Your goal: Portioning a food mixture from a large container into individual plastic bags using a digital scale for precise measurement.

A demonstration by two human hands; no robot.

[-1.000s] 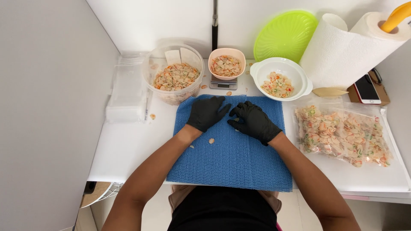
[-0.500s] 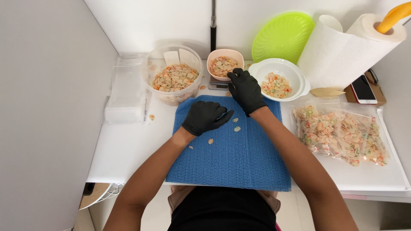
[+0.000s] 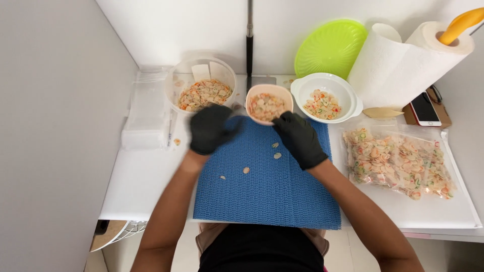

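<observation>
My right hand (image 3: 298,138), in a black glove, grips the front right rim of a small pink bowl (image 3: 267,103) of pale round chips, held above the far edge of a blue ribbed mat (image 3: 267,196). Just left of that bowl is my gloved left hand (image 3: 209,128), blurred by motion, its fingers pointing at the bowl's left side. Whether it touches the bowl is unclear. A few loose chips (image 3: 246,170) lie on the mat below the hands.
A clear tub (image 3: 222,68) of chips stands back left beside a stack of clear bags (image 3: 146,113). Behind the bowl is a scale (image 3: 262,80). Back right stand a white bowl (image 3: 349,98), green plate (image 3: 330,48), paper towel roll (image 3: 393,65) and phone (image 3: 424,108). Filled chip bags (image 3: 403,161) lie right.
My right hand reached to the pink bowl on the scale and has brought it toward me over the mat. My left hand moved up and left of it.
</observation>
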